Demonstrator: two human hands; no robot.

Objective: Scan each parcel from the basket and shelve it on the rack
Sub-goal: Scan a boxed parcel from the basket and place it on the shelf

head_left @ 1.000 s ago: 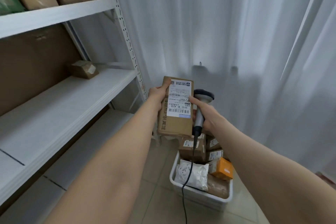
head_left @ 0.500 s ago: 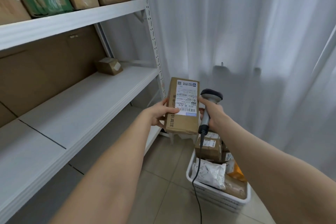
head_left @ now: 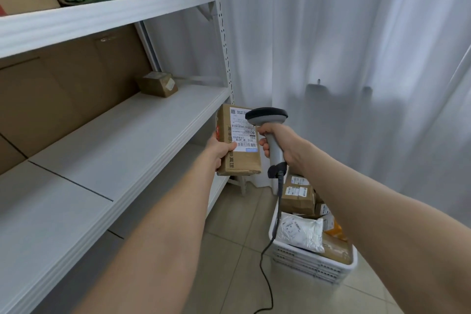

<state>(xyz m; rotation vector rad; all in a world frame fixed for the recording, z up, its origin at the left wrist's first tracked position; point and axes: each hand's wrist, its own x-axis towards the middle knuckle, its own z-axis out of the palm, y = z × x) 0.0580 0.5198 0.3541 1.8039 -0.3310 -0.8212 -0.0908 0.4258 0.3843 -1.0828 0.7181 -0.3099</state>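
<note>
Fingers point(head_left: 229, 147) of the left hand point(head_left: 219, 154) clamp the lower left edge of a brown cardboard parcel point(head_left: 244, 163), held upright in the air just beside the rack point(head_left: 127, 140). The right hand point(head_left: 283, 144) is curled around a corded scanner point(head_left: 267, 116). The parcel looks stiff and light (one hand carries it), so a grip across its narrow sides should suit. The basket point(head_left: 313, 261) sits on the floor below.

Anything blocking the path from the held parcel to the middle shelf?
Nothing visible. The parcel in the left hand is beside the end of the middle shelf; the one small box there sits at the very back. The scanner, in the right hand, is on the parcel's other side.
</note>
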